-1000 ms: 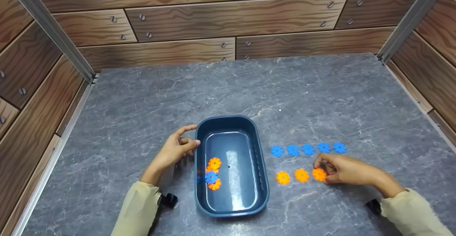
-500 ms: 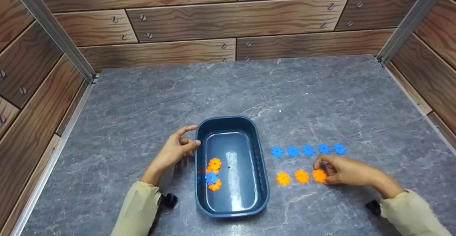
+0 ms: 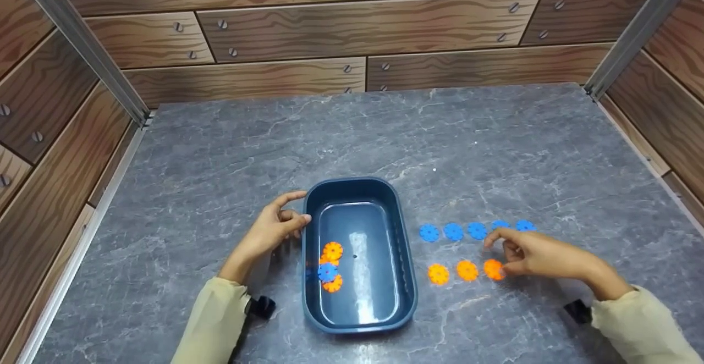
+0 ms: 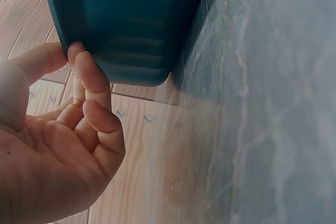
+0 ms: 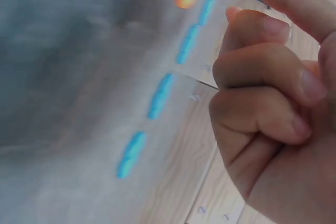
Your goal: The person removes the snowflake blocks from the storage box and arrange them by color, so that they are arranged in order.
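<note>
In the head view my left hand [image 3: 272, 231] pinches the left rim of a dark blue plastic tub [image 3: 379, 232]; the left wrist view shows thumb and fingertips on that rim [image 4: 62, 24]. My right hand [image 3: 542, 257] is over the rightmost orange notched disc [image 3: 493, 269], thumb tip at its right edge and index finger raised apart. Nothing is held between them. Two more orange discs [image 3: 467, 270] lie to its left in a row. Behind runs a row of several blue discs [image 3: 454, 232], the right ones partly hidden by the hand.
Inside the tub, near its left wall, orange discs [image 3: 333, 251] overlap with a blue disc [image 3: 328, 272] on top. A grey marbled tabletop [image 3: 275, 144] carries everything. Wood-patterned walls [image 3: 286, 34] and metal posts [image 3: 82, 45] enclose it.
My right index finger has lifted away from the rightmost orange disc and the hand has opened and risen slightly. That disc stays in its row. The left hand keeps its hold.
</note>
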`<action>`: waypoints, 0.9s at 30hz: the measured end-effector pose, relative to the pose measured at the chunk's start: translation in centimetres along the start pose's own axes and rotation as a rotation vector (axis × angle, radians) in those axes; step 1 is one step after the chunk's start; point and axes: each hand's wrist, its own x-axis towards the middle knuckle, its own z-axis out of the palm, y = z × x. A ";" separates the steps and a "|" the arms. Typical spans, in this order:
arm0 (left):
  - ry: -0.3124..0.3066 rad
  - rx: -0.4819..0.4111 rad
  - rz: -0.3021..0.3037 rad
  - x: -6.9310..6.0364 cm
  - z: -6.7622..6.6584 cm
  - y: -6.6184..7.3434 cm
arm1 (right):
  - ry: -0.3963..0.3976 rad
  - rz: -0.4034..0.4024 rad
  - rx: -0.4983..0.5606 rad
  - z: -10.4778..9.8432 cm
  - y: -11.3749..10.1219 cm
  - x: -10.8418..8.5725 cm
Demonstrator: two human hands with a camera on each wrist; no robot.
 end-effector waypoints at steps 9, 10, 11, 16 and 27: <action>0.008 -0.003 0.018 0.2 -0.1 0.4 | 0.023 -0.069 0.145 -0.6 -2.4 1.7; 0.008 -0.003 0.015 0.2 -0.1 0.4 | 0.024 -0.083 0.160 -0.6 -2.7 1.9; 0.007 -0.001 0.011 0.3 -0.1 0.4 | 0.028 -0.101 0.172 -0.6 -2.9 2.0; 0.005 0.002 -0.005 0.1 -0.1 0.5 | 0.069 -0.232 0.210 -0.1 -4.3 3.1; -0.007 0.000 -0.004 0.0 0.0 0.2 | 0.030 -0.256 0.260 1.6 -7.2 6.2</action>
